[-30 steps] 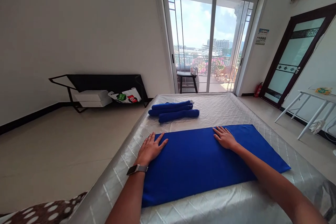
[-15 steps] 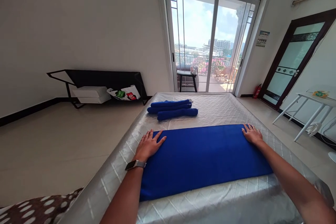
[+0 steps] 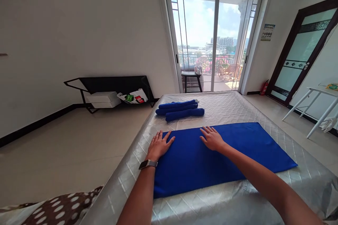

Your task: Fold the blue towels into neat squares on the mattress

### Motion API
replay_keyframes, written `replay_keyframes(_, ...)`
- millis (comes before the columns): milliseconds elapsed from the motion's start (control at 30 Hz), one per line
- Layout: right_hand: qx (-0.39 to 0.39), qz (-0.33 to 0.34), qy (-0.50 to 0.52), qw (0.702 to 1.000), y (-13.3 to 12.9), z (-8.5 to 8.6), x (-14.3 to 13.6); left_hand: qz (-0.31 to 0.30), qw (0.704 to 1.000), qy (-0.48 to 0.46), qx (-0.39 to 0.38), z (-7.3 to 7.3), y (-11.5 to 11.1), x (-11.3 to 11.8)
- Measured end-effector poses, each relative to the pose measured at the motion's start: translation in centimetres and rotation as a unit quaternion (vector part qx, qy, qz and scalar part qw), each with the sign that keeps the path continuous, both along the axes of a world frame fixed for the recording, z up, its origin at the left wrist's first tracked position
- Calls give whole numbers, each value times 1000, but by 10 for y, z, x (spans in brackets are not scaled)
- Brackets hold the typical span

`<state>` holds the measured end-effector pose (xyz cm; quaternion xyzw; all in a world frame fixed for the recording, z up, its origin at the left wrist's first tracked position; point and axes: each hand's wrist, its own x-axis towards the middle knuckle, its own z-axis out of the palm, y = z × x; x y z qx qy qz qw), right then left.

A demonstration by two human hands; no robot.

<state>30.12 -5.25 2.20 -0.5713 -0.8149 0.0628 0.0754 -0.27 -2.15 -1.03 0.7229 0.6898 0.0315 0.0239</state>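
Observation:
A flat blue cloth, probably a towel, lies spread across the silver quilted mattress. My left hand rests on its far left corner, fingers spread, a watch on the wrist. Near the middle of the cloth's far edge, my right hand lies flat with its fingers stretched out. Neither hand grips anything. Beyond the cloth sit several rolled blue cloths, lying side by side on the mattress.
A black rack with white boxes and a printed bag stands against the left wall. Brown dotted fabric lies at the lower left. At the right are a white table and a fire extinguisher.
My right hand has moved left along the cloth, from its far right corner to around the middle. The left hand stays on the left corner. The view has shifted slightly.

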Motion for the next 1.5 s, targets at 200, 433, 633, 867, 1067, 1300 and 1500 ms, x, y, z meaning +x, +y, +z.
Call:
replay_keyframes(200, -47, -19, 9, 999, 4, -7, 26, 2, 1000, -5, 1, 0, -1, -1)
replay_keyframes(433, -51, -162, -50, 984, -2, -8, 172, 8, 1000, -6, -9, 4, -2, 2)
replay_keyframes(633, -61, -298, -70, 950, -4, -8, 258, 13, 1000, -2, -12, 5, -2, 2)
replay_keyframes(867, -75, -321, -102, 939, -7, 8, 244, 8, 1000, 5, -6, 4, -1, 2)
replay_keyframes(1067, -18, -296, -146, 944, 3, 41, 184, 11, 1000, 0, 4, 3, -1, 4)
replay_keyframes(1300, 24, -27, -48, 998, 8, 15, 16, 16, 1000, -5, 8, 3, -2, 6)
replay_keyframes(1500, -46, 22, 12, 999, 4, -5, -15, 16, 1000, 5, -3, 4, -3, 5)
